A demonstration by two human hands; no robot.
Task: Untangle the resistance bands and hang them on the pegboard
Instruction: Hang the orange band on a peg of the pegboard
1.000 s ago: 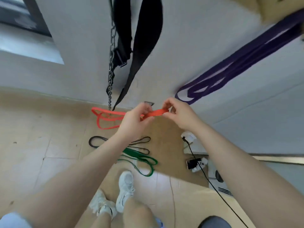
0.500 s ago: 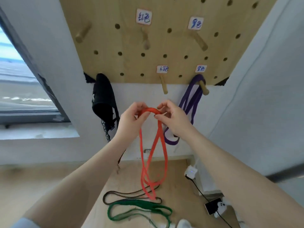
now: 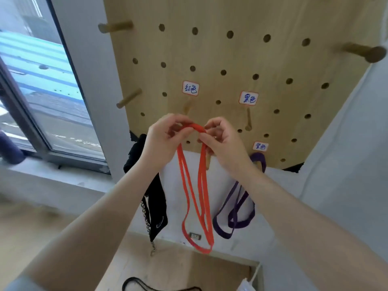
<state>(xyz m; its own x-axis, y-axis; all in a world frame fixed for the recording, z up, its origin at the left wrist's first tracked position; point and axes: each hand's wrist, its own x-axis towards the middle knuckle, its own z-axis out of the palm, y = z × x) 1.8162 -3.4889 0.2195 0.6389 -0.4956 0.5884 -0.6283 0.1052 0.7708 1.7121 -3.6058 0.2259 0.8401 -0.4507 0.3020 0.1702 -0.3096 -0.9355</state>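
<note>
Pale wooden pegboard fills the wall ahead of me, dotted with round holes and set with several wooden pegs. Three small white labels with blue handwriting are stuck to it; one label sits above a short peg just over my left hand, another label above a second peg to the right.

I have both hands raised in front of the board, close together. My left hand pinches the top of the orange resistance band between thumb and curled fingers, and my right hand pinches the same band just beside it, so a short arch of orange runs between the two grips. From there the band hangs down in doubled loops, its bottom end near the base of the wall.

Right of it, a purple resistance band hangs from a lower peg under the third label, partly hidden behind my right wrist. Left of the orange band, a black strap with a metal chain hangs against the wall.

On the floor at the bottom edge lies a thin black resistance band, only partly in view. A window with a dark frame takes up the left side.
</note>
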